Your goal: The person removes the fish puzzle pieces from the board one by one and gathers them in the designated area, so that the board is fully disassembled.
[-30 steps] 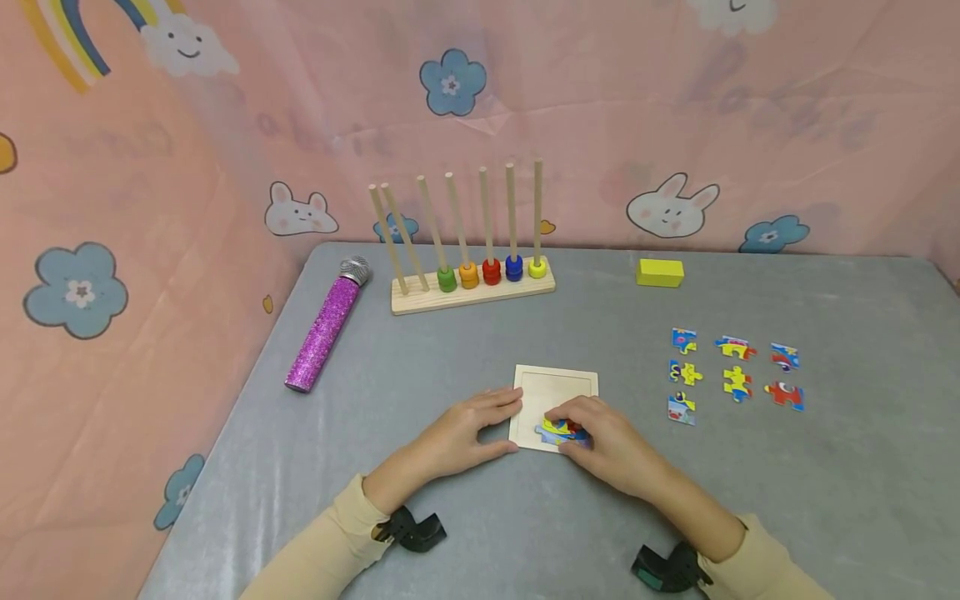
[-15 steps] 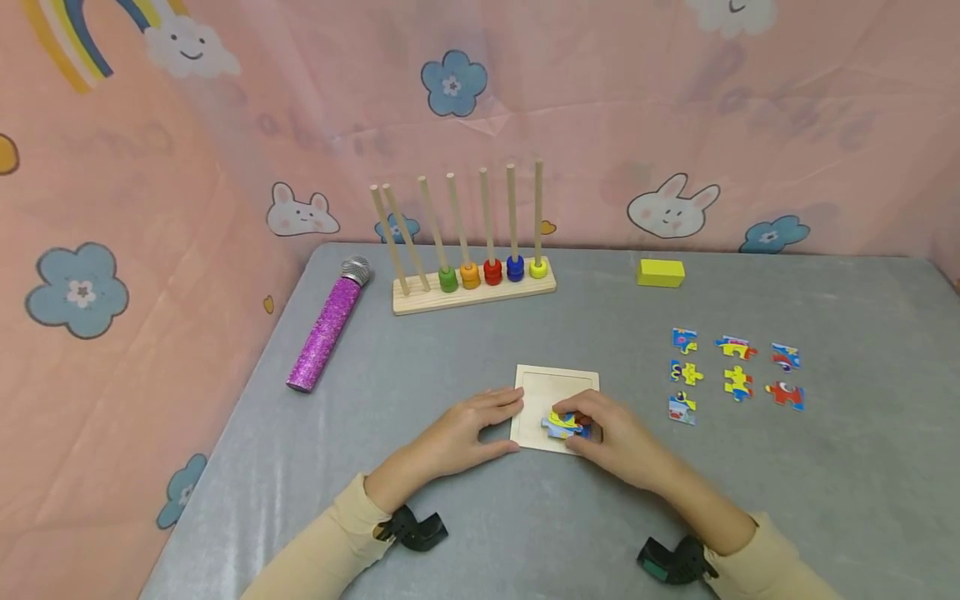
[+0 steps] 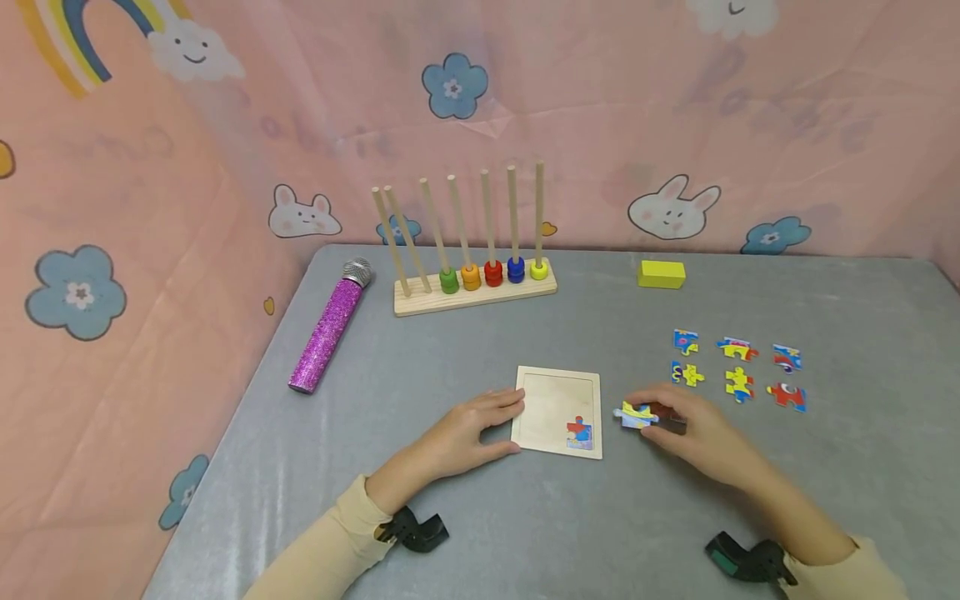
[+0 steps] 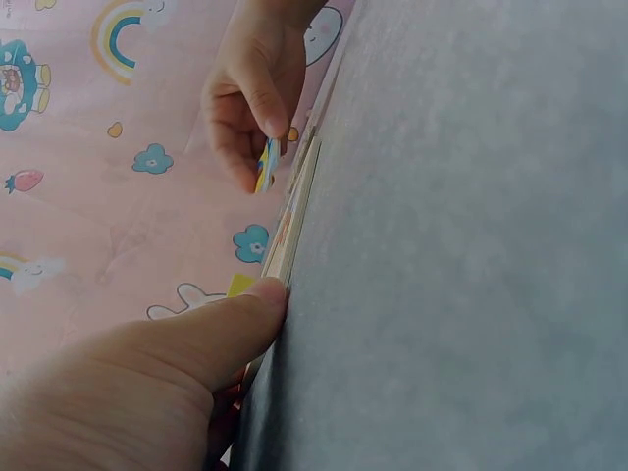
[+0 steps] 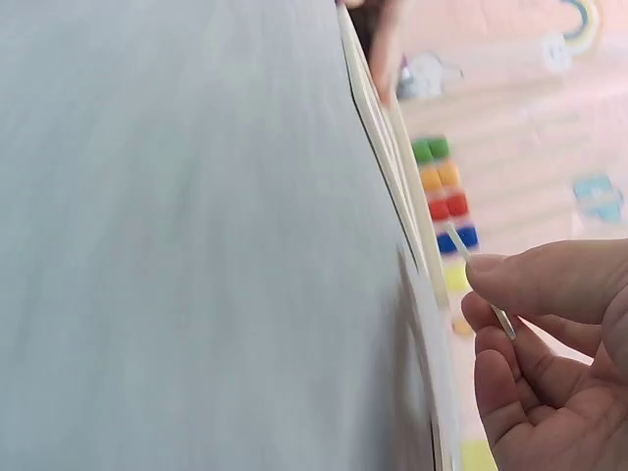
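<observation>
A square wooden puzzle tray (image 3: 547, 404) lies flat on the table, with one red and blue puzzle piece (image 3: 579, 434) in its lower right corner. Along the tray's left side rests my left hand (image 3: 476, 429), fingers and thumb spread and touching the edge; the left wrist view shows the thumb (image 4: 240, 324) against the rim. Just right of the tray, my right hand (image 3: 701, 429) pinches a yellow and light blue puzzle piece (image 3: 634, 415) between thumb and fingers. In the right wrist view that piece (image 5: 459, 240) appears edge-on, apart from the table.
Several loose puzzle pieces (image 3: 738, 383) lie in rows at the right. Behind them is a yellow block (image 3: 661, 274). A wooden peg stand (image 3: 476, 292) with coloured rings stands at the back, and a purple glittery microphone (image 3: 326, 333) lies at the left.
My right hand has moved right, off the tray, carrying the yellow and light blue piece. The red and blue piece is now uncovered; one loose piece is hidden behind the hand. The left hand stays put.
</observation>
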Motion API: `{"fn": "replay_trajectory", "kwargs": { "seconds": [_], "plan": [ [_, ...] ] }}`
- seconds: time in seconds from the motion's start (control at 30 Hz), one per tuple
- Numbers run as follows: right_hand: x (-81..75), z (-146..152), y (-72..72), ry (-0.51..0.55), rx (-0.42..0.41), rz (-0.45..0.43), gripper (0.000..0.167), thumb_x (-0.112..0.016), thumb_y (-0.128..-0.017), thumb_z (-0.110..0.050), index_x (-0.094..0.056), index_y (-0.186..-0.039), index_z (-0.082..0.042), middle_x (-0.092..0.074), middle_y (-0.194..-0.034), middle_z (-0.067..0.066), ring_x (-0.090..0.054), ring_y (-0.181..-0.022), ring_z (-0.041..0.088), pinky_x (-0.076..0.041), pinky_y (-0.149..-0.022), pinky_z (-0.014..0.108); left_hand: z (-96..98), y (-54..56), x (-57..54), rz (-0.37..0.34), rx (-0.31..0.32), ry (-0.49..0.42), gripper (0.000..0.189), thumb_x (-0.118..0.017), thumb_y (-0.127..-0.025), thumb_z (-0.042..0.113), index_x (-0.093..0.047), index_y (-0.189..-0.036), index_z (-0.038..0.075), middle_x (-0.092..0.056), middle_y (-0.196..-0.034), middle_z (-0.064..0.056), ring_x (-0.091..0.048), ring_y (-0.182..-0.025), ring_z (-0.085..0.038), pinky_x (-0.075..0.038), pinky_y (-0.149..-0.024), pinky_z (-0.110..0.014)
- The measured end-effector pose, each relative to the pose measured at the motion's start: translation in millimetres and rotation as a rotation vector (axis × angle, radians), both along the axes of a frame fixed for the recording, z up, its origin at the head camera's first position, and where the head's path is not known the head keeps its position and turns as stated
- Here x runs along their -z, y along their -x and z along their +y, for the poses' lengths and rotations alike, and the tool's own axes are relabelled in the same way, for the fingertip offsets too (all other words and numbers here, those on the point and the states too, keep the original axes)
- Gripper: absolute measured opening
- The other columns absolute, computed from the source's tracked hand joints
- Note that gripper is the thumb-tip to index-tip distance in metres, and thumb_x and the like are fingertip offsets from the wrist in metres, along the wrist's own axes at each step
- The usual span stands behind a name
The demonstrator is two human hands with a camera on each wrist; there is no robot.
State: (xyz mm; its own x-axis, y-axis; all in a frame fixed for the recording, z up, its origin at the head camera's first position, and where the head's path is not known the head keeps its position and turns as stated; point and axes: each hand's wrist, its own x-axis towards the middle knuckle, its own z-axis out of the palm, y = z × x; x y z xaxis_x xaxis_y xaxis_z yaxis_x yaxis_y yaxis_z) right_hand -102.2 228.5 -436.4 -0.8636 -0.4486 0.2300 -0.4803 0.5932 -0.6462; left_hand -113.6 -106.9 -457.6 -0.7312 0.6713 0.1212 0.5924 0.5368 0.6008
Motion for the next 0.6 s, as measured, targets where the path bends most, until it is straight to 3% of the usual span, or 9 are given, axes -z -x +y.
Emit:
{"fn": "replay_trajectory", "kwargs": {
  "seconds": [0.2, 0.6],
  "plan": [
    [3.0, 39.0, -4.6, 0.054, 0.038, 0.037, 0.040, -0.072, -0.078, 0.005, -0.064, -0.115, -0.008, -0.061, -0.112, -0.008, -0.051, -0.098, -0.007, -0.040, -0.082, 0.002, -0.4, -0.1, -0.6, 0.000, 0.008, -0.001, 0.059, -0.071, -0.086, 0.026, -0.050, -0.136, 0.003, -0.045, -0.146, -0.005, -0.039, -0.137, -0.018, -0.031, -0.113, -0.034],
    [13.9, 94.1, -15.1, 0.056, 0.143, 0.006, 0.043, -0.071, -0.075, 0.011, -0.064, -0.114, -0.006, -0.055, -0.111, -0.023, -0.049, -0.098, -0.012, -0.036, -0.082, -0.002, -0.8, -0.4, -1.3, 0.004, 0.011, 0.002, 0.059, -0.070, -0.086, 0.026, -0.049, -0.136, 0.003, -0.044, -0.146, -0.005, -0.039, -0.137, -0.018, -0.030, -0.114, -0.034]
  ]
}}
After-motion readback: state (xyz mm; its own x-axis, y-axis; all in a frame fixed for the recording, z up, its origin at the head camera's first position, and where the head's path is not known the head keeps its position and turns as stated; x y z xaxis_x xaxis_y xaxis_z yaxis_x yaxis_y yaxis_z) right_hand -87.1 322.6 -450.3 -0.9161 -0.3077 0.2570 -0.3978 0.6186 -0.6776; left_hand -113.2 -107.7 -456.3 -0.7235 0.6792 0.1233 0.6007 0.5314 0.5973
